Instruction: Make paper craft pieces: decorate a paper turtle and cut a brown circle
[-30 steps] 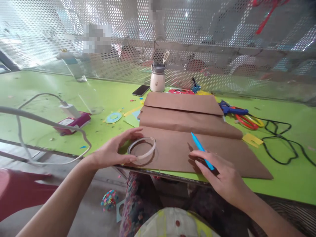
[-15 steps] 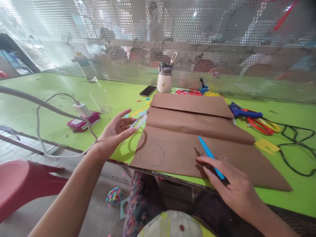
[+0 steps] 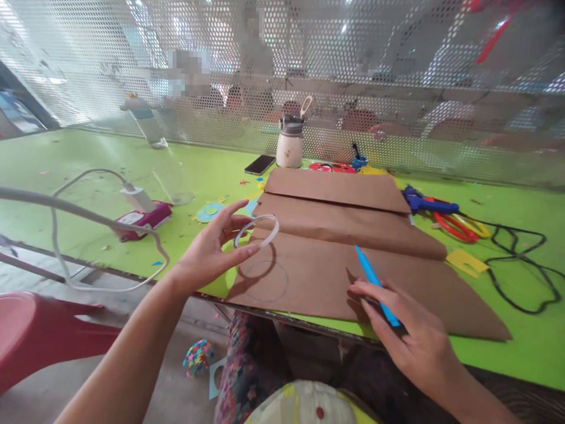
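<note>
My left hand [image 3: 212, 250] pinches a thin white ring [image 3: 256, 230] and holds it lifted a little above the brown paper sheet [image 3: 353, 259]. A pencilled circle [image 3: 265, 281] shows on the paper just below the ring. My right hand [image 3: 408, 335] rests on the near edge of the paper. Its fingers are closed round a blue pen [image 3: 375, 284] whose upper end points up and away.
A green table [image 3: 66, 171] carries a white charger and cable [image 3: 136, 197] on a pink box [image 3: 143, 219], a phone [image 3: 259, 164], a white jar [image 3: 290, 142], a blue glue gun [image 3: 426, 203], red scissors [image 3: 454, 225] and a black cord [image 3: 521, 259]. A perforated metal screen [image 3: 397, 76] stands behind. A red stool [image 3: 39, 335] sits at left.
The ring lay flat on the paper under my left hand. That hand lifted it off leftward, uncovering the drawn circle, and now holds it back above the circle. My right hand stayed put.
</note>
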`<state>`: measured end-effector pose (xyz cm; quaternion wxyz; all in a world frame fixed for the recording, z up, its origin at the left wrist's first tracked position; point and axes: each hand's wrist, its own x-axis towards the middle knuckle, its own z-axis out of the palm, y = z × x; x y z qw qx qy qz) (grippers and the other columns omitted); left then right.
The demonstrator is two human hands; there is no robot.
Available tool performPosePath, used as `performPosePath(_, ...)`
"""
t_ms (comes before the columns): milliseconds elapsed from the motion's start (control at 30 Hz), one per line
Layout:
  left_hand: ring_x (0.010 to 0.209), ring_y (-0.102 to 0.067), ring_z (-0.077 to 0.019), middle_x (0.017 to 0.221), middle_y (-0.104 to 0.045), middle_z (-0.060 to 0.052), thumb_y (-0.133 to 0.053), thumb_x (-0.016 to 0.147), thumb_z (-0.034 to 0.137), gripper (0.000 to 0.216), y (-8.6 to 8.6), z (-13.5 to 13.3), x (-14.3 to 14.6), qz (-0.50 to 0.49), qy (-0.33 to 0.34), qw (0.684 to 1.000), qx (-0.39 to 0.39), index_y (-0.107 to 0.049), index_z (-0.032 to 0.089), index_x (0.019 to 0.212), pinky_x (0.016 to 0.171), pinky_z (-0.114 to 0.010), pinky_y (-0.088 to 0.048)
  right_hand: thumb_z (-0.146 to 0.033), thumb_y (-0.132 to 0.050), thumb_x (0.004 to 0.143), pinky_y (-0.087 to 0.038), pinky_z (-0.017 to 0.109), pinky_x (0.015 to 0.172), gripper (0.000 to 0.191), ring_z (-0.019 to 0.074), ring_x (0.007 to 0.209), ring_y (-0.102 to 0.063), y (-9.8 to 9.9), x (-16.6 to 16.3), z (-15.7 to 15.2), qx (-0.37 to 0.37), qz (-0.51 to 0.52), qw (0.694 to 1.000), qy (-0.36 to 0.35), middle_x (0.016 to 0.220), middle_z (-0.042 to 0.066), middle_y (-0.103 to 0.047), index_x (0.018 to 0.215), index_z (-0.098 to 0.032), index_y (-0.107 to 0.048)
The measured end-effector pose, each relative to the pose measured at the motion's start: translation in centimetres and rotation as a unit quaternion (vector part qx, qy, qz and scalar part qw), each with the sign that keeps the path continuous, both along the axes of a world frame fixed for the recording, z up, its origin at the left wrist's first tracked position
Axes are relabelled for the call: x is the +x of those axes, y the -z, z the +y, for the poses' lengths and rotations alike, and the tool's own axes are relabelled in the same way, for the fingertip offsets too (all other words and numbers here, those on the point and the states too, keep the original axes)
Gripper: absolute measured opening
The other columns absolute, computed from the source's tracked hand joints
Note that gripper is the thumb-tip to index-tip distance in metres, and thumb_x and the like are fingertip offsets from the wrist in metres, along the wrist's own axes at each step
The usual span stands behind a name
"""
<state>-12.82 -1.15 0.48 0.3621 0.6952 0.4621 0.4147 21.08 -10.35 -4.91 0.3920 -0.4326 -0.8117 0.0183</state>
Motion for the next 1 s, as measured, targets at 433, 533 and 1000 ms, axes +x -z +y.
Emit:
performPosePath(433,0.117,-0.063,-0.0288,0.125,-0.063,-0.012,-0.076,0.078,0.048,0.085,-2.4,4.6,3.2,0.024,0.066,0.996,0.049,-0.034,0.026,0.150,0.101,-0.047,-0.052,-0.005,-0.055,0.094,-0.052,0.025,0.096,0.035,0.0161,0.103,-0.069,-0.5,-0.1,0.5,0.044,0.071,0.997,0.007,0.104,0.005,-0.074,0.125,-0.022,-0.060)
performPosePath(533,0.116,-0.065,-0.0286,0.125,-0.064,-0.012,-0.073,0.078,0.053,0.088,-2.5,5.5,4.7,0.065,0.083,0.993,0.054,-0.031,0.026,0.151,0.100,-0.047,-0.052,-0.007,-0.054,0.095,-0.054,0.025,0.094,0.035,0.0160,0.102,-0.070,-1.4,1.3,1.2,0.057,0.054,0.997,0.027,0.104,0.004,-0.075,0.125,-0.023,-0.059)
performPosePath(1000,0.118,-0.063,-0.0380,0.144,-0.050,-0.018,-0.061,0.078,0.049,0.086,-0.8,11.9,8.9,0.384,0.046,0.917,0.097,-0.031,0.024,0.155,0.096,-0.048,-0.050,-0.018,-0.051,0.099,-0.059,0.030,0.085,0.024,0.0175,0.095,-0.073,-2.3,8.3,7.7,-0.053,-0.062,0.995,0.056,0.104,0.003,-0.076,0.122,-0.025,-0.057)
